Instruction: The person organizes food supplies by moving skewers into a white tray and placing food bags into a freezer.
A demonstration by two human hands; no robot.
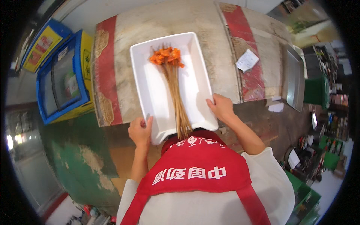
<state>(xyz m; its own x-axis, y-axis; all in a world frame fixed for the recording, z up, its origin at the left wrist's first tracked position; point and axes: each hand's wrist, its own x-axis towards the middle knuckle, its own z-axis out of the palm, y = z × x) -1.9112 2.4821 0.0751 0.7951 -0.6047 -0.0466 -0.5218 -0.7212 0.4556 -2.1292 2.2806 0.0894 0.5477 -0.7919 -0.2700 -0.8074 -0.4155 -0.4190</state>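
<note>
A deep white plastic tray [152, 101] lies in front of me, its far part over the flattened cardboard and its near end by my red apron [194, 174]. My left hand [140, 130] grips the rim at the near left corner. On the right side wall, close to the near end, my right hand [222, 108] has hold of the rim. Inside rests a bundle of thin wooden skewers [175, 98], with orange coated food pieces [167, 56] at the far end. Their bare ends reach over the notched near edge towards my apron.
Flattened cardboard with red bands [132, 56] covers the surface ahead. A crumpled paper slip [247, 60] lies on it. To the left stands a blue and yellow chest freezer [63, 76]. A shallow metal tray [294, 78] and a green bin [316, 91] are at the right.
</note>
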